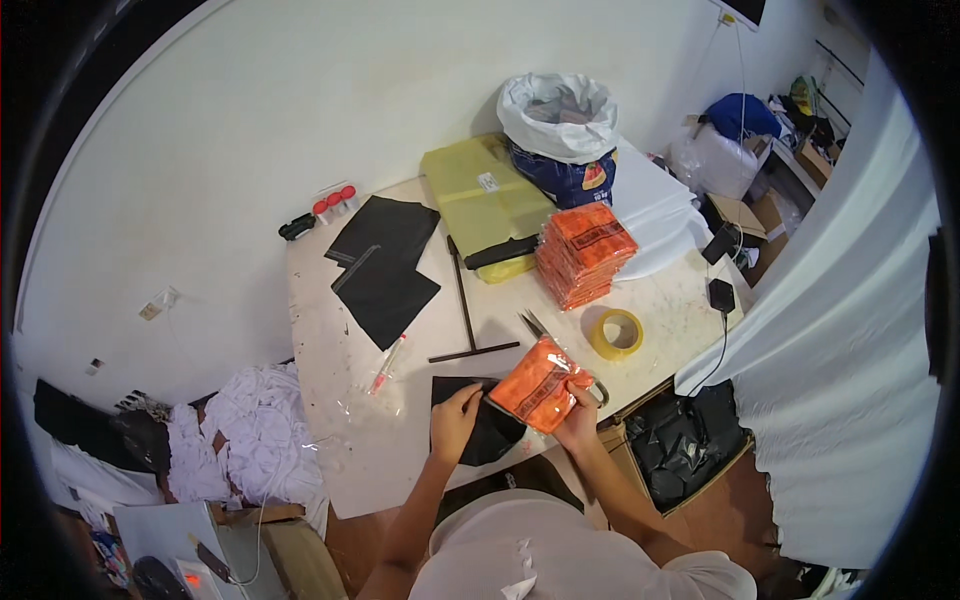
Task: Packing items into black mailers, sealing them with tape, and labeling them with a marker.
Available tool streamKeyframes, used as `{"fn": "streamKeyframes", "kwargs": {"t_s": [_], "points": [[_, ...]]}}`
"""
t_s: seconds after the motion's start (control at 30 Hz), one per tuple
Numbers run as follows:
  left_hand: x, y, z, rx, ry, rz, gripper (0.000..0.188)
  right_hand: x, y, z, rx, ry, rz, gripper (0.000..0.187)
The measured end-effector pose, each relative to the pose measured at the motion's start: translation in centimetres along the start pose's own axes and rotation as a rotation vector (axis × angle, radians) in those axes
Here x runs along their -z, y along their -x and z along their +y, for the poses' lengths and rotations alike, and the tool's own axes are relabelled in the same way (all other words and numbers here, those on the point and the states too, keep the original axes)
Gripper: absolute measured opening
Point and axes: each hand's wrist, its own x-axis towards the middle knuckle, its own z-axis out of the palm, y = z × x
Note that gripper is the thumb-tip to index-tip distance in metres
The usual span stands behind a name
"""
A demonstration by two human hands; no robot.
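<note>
Orange plastic fills the middle of my view: a flat orange packet (537,384) in a clear wrapper, held at the near edge of the white table (330,420). My right hand (579,412) is closed around the packet's right end, fingers curled over its top edge. My left hand (455,421) rests with fingers bent on a black sheet (482,428) that lies flat under the packet's left corner; I cannot tell whether it pinches the sheet or only presses it down.

Just behind the packet lie scissors (536,325), and to their right a roll of yellowish tape (617,333). Farther back sits a stack of the same orange packets (583,254), next to a yellow-green bag (484,200) with a black strip across it. A long black T-shaped bar (465,305) runs from that bag toward me. More black sheets (384,258) lie on the left half of the table, with a red pen (386,364) near them and small red-capped tubes (335,201) at the far corner. A white sack (558,118) stands open at the back. White cloth (255,430) is heaped on the floor to my left, and a cardboard box (690,450) of black material sits to my right.
</note>
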Motion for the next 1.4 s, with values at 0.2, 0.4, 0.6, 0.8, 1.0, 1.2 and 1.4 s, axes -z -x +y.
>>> {"fn": "streamKeyframes", "kwargs": {"t_s": [0.2,0.4,0.6,0.8,1.0,1.2,1.4], "points": [[0.3,-1.8,1.1,-0.026,-0.162,0.0,0.023,-1.3,2.1,-1.1,-0.051,0.454,0.121,0.041],[-0.6,-1.3,2.4,-0.243,-0.411,0.02,0.025,-1.0,2.2,0.5,-0.249,0.764,0.138,0.032],[-0.4,-1.3,3.8,-0.324,-0.469,0.05,0.023,-3.3,1.9,2.5,-0.283,1.085,0.123,0.022],[-0.6,0.0,6.2,-0.505,-0.336,0.06,0.018,-0.3,1.4,6.3,-0.141,0.62,0.15,0.019],[1.5,0.9,9.3,-0.705,-0.192,-0.03,0.021,-3.7,0.4,5.9,0.01,0.384,-0.146,0.023],[8.8,-3.1,11.2,-0.455,0.195,0.191,0.035,-10.0,0.4,2.3,0.079,0.558,-0.184,0.032],[11.6,-6.8,9.1,-0.078,0.786,-0.41,0.041,-10.2,-0.9,0.8,0.049,0.647,-0.221,0.033]]}}
